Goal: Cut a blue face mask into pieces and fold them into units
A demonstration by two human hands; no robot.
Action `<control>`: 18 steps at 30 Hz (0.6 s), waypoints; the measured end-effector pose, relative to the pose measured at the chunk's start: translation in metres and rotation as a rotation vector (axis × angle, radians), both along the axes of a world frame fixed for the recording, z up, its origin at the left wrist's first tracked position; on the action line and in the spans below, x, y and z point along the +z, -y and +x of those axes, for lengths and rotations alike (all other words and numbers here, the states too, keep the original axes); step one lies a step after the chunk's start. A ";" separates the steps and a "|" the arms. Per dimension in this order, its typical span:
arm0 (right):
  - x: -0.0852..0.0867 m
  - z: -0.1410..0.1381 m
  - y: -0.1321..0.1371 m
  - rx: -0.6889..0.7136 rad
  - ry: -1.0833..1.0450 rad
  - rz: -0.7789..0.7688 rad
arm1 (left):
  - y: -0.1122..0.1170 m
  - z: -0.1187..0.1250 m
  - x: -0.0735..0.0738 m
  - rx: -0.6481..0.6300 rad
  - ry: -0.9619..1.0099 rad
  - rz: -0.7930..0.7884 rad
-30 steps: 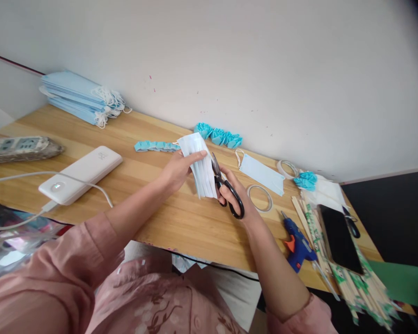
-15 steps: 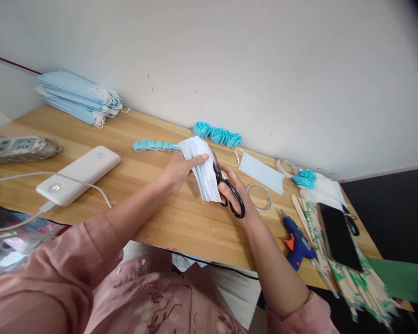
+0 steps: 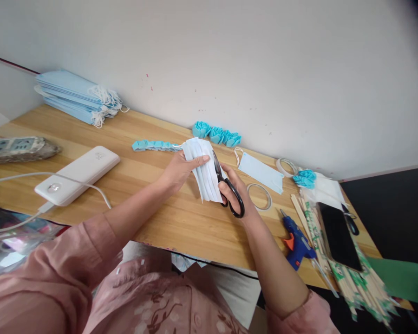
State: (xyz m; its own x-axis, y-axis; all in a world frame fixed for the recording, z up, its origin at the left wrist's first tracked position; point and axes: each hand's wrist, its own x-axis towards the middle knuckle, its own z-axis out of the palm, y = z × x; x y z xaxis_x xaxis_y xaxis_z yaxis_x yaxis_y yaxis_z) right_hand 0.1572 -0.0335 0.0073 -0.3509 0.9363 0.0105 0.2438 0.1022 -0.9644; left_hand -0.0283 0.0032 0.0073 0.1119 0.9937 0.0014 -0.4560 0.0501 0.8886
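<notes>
My left hand (image 3: 183, 169) pinches a pleated pale-blue face mask (image 3: 206, 183), thumb on top and the other fingers underneath. A white ear loop shows at the mask's upper left corner. In my right hand (image 3: 235, 185) are black-handled scissors (image 3: 234, 197), their blades lying along the mask's right edge. How much the blades are parted is hard to make out. Just beyond my left hand lies a folded light-blue strip (image 3: 155, 146). Behind the mask, several crumpled turquoise rosettes (image 3: 216, 135) sit by the wall. Another mask (image 3: 260, 172) lies flat to the right of my right hand.
A stack of masks (image 3: 73, 97) stands at the back left. Nearer are a white power bank (image 3: 78, 174) with a cable and a power strip (image 3: 21, 149). On the right lie tape rolls (image 3: 259, 196), a blue glue gun (image 3: 295, 241), wrapped chopsticks (image 3: 355, 290) and a phone (image 3: 337, 236).
The mask's upper part has shifted slightly right, against the scissor blades. Both hands keep their grips, and the things on the table stay where they were.
</notes>
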 end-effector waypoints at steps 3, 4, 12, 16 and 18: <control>-0.002 0.000 -0.001 -0.016 0.005 0.012 | 0.000 0.000 -0.001 0.006 0.000 -0.007; -0.002 0.001 -0.001 -0.021 0.009 0.016 | -0.001 0.000 -0.001 0.006 0.001 -0.008; -0.002 0.001 -0.003 -0.029 -0.001 0.002 | -0.002 0.000 -0.003 0.020 0.004 0.006; -0.003 0.001 -0.003 -0.024 -0.011 0.001 | -0.002 -0.001 -0.002 0.028 0.006 0.006; -0.005 0.001 -0.003 -0.023 -0.006 0.000 | -0.002 -0.001 -0.001 0.030 -0.001 0.001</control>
